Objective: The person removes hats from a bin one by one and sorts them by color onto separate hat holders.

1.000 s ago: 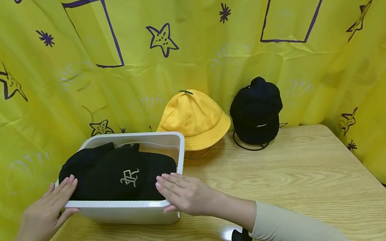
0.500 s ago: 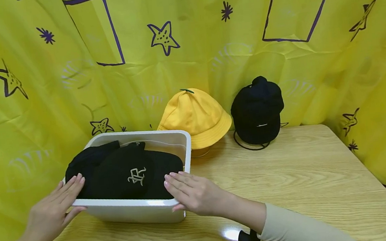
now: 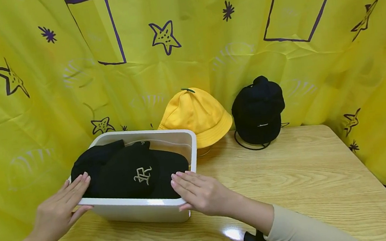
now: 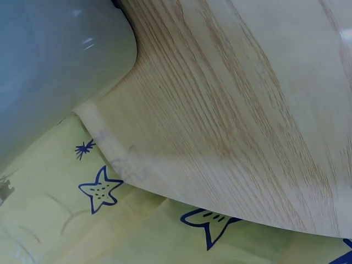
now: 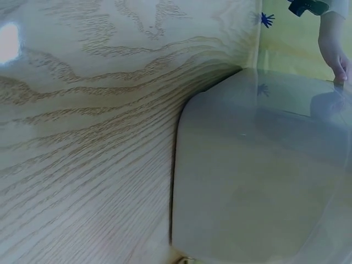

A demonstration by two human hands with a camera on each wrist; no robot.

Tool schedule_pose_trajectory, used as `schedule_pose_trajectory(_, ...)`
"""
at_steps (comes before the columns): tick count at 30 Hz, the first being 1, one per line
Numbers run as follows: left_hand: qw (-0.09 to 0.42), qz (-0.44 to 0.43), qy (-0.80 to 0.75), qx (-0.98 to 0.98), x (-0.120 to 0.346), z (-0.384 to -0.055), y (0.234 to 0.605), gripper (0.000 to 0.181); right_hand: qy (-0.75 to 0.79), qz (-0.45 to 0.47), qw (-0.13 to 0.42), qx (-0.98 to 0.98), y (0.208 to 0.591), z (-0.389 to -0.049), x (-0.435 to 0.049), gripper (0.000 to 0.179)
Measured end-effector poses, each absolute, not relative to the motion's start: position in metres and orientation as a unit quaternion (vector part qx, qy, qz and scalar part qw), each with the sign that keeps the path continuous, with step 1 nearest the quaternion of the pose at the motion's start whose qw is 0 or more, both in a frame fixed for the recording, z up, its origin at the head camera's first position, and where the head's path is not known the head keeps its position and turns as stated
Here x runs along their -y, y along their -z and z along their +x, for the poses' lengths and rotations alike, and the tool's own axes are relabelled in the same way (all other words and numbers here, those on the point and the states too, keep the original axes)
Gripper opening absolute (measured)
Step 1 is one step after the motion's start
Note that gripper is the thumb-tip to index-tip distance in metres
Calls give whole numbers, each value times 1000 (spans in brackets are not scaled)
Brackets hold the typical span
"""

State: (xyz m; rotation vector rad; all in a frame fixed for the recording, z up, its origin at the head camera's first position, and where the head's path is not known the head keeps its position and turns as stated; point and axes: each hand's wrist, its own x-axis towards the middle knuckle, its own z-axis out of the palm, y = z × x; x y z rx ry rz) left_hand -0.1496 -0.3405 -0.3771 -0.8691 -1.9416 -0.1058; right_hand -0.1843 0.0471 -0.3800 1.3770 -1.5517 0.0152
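A white plastic storage bin [image 3: 140,212] stands at the left of the table, with black caps in it. One black cap [image 3: 122,178] has pale embroidered letters on its front; a second dark cap [image 3: 91,158] lies partly behind it. My left hand [image 3: 56,210] grips the bin's near left corner, fingers over the rim and thumb outside. At the near right corner my right hand [image 3: 206,193] holds the rim the same way. Both wrist views show the bin's outer wall [image 5: 247,181]; the left hand [image 5: 335,55] also appears in the right wrist view.
Behind the bin a yellow bucket hat [image 3: 197,116] with a green sprout sits on a stand, partly covered by the bin. Right of it, a black cap [image 3: 258,111] rests on a black wire stand. A yellow curtain [image 3: 190,29] hangs behind the wooden table [image 3: 293,188].
The bin, with the caps inside, has slid to the right along the table, both hands moving with it. The hats at the back have kept their places.
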Motion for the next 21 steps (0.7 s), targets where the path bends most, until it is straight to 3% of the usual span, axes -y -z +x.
schedule_pose_trajectory(21,508,-360,52,781,318,-152,380,61,-23,583,501,639,382,-184,-68,50)
